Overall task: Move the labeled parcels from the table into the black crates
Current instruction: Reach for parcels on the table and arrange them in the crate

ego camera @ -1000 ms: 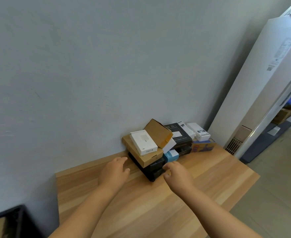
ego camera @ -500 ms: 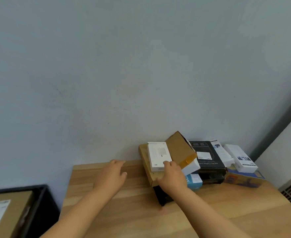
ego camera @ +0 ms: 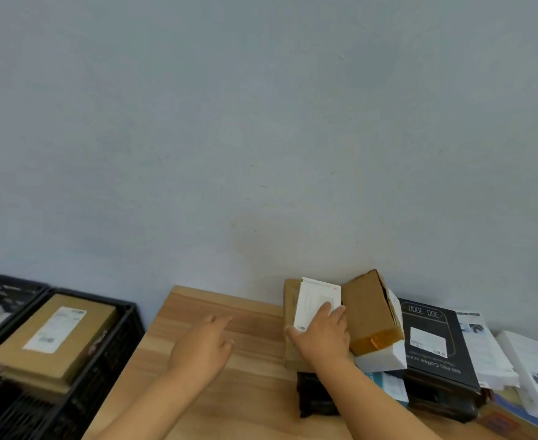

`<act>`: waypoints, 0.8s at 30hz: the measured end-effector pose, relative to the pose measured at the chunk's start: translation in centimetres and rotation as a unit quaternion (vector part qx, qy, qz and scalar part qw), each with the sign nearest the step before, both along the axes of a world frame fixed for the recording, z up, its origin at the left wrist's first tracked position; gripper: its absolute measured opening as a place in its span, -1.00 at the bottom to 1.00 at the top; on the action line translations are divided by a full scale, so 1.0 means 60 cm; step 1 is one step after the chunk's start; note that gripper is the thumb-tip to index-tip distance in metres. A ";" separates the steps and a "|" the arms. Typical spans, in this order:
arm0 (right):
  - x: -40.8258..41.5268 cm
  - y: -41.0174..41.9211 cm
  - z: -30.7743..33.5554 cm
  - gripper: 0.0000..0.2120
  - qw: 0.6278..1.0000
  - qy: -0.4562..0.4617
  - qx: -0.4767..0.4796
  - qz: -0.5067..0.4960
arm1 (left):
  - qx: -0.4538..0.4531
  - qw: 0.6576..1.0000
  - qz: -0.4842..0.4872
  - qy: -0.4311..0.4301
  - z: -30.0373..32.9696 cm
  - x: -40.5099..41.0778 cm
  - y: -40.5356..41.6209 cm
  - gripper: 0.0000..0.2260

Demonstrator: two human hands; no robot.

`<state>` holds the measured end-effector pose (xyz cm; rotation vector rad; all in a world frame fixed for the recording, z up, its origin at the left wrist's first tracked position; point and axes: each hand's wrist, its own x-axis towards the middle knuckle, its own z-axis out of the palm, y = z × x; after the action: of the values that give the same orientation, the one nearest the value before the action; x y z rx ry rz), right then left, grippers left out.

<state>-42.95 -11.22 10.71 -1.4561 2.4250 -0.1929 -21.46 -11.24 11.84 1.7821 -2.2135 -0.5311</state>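
Note:
A pile of parcels sits at the back right of the wooden table (ego camera: 245, 392). My right hand (ego camera: 320, 336) grips a flat white box (ego camera: 313, 300) lying on a flat brown parcel (ego camera: 290, 300), thumb on its left edge and fingers across its top. A tilted brown box (ego camera: 369, 309) leans just to the right. My left hand (ego camera: 202, 347) hovers over the table left of the pile, fingers relaxed, holding nothing. A black crate (ego camera: 115, 338) at the left holds a brown labeled parcel (ego camera: 52, 335).
A black coffee-scale box (ego camera: 432, 341), white boxes (ego camera: 537, 373) and a small blue-white box (ego camera: 391, 385) fill the right side of the pile. A second black crate (ego camera: 4, 290) stands behind the first at the far left. A grey wall backs the table.
The view has swung left, bringing the crates into sight. My right hand has moved up from the pile's front edge onto the white box and closed on it. My left hand barely moved.

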 end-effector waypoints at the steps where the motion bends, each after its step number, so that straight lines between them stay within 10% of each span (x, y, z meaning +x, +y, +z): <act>1: -0.001 -0.001 -0.002 0.01 1.000 -0.004 0.002 -0.003 | 0.002 1.000 0.004 0.001 -0.001 0.000 0.004 -0.56; 12: 0.000 0.008 0.023 0.04 0.998 -0.045 0.002 -0.041 | 0.001 1.000 0.012 0.005 0.013 -0.002 0.028 -0.55; 24: 0.069 0.054 0.145 0.07 0.971 -0.066 -0.224 0.049 | -0.029 0.994 -0.033 0.101 0.117 -0.037 -0.012 -0.60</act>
<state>-38.79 -7.97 19.42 -1.6730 2.2868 -0.8319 -23.67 -11.97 18.88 1.5581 -2.1315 -0.6254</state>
